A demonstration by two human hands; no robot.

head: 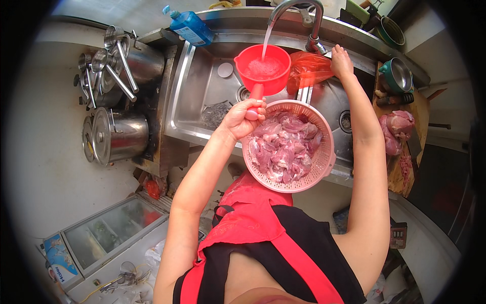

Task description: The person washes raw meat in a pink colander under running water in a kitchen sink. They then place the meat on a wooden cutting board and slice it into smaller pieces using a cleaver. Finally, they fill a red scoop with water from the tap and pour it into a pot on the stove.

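My left hand (245,117) grips the handle of a red plastic ladle (263,86) over the left sink basin. Water runs from the curved steel faucet (318,22) into the ladle, and the surface inside is frothy. At the base of the faucet, my right hand (341,61) is beside its lever, fingers extended; whether it touches the lever is unclear. A red plastic bag (309,70) lies just left of that hand. Close to my body, a pink plastic colander (327,152) full of raw meat pieces (284,148) rests at the front of the sink, near the divider.
A blue soap pump bottle (193,29) stands at the back left. Steel pots (123,133) and long-handled steel ladles (121,72) occupy the stove side. On the right, a wooden cutting board (396,180) holds raw meat (396,131), a cleaver (414,142) and a teal-handled pan (396,76).
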